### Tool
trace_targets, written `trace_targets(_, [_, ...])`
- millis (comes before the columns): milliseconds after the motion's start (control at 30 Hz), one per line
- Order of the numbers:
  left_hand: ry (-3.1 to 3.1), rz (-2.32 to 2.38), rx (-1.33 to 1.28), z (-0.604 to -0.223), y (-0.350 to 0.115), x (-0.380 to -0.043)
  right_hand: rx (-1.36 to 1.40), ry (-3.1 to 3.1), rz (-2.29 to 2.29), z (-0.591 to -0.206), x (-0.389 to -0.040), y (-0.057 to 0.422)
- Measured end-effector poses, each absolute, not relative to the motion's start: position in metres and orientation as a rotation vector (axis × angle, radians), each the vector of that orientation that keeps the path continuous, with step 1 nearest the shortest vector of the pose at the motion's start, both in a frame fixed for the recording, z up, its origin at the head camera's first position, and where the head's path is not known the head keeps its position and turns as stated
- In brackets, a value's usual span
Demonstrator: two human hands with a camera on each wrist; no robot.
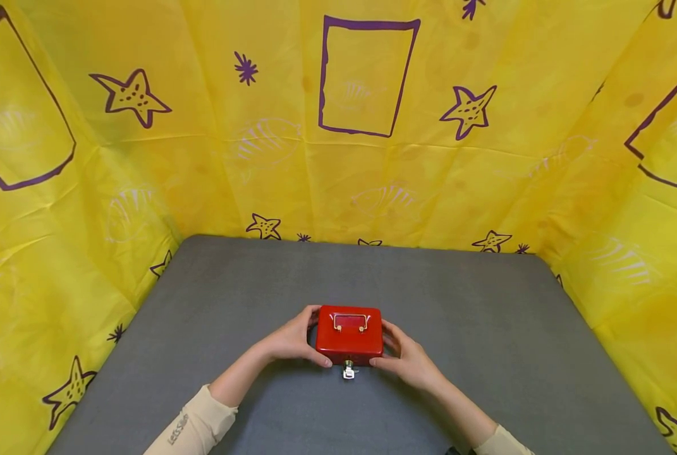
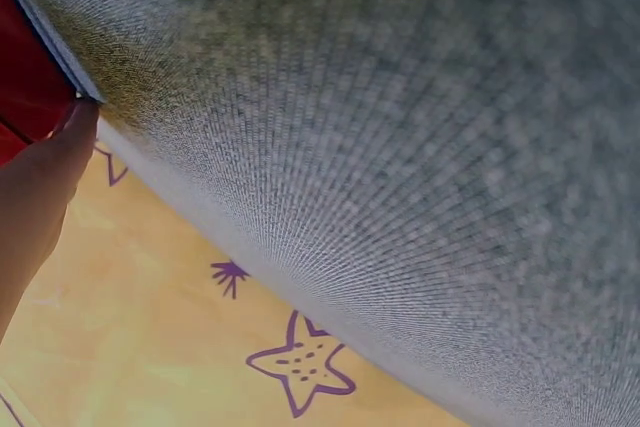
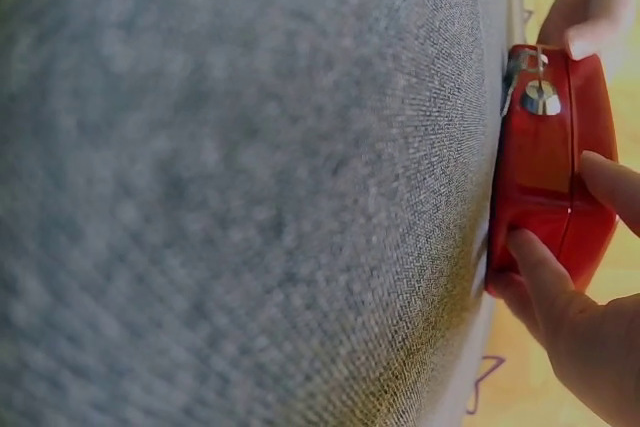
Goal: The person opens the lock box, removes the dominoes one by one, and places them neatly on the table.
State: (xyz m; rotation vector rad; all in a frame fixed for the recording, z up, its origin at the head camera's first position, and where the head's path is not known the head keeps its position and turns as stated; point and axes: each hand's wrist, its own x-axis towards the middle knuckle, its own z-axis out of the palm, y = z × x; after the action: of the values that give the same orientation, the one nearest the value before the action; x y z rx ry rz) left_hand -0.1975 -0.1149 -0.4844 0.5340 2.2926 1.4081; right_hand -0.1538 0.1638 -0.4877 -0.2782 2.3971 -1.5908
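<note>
A small red cash box [image 1: 348, 338] sits on the grey table with its lid down and a thin metal handle [image 1: 350, 322] lying on top. From the lock on its front side hangs a key [image 1: 348, 371], also seen beside the round lock [image 3: 541, 98] in the right wrist view. My left hand [image 1: 295, 338] grips the box's left side, thumb at the front corner and fingers toward the back. On the opposite side my right hand [image 1: 409, 357] holds it the same way. Only a finger and the red edge of the box [image 2: 30, 77] show in the left wrist view.
The grey tabletop [image 1: 338, 272] spreads around the box on all sides. Yellow cloth [image 1: 281, 183] with purple starfish and fish drawings hangs behind the table and along its left and right edges.
</note>
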Motion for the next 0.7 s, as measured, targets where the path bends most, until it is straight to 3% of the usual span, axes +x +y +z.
trace_targets(700, [2.337, 1.348, 0.536, -0.4813, -0.1140, -0.1935, -0.319, 2.374, -1.610, -0.4882, -0.1528, 0.1654])
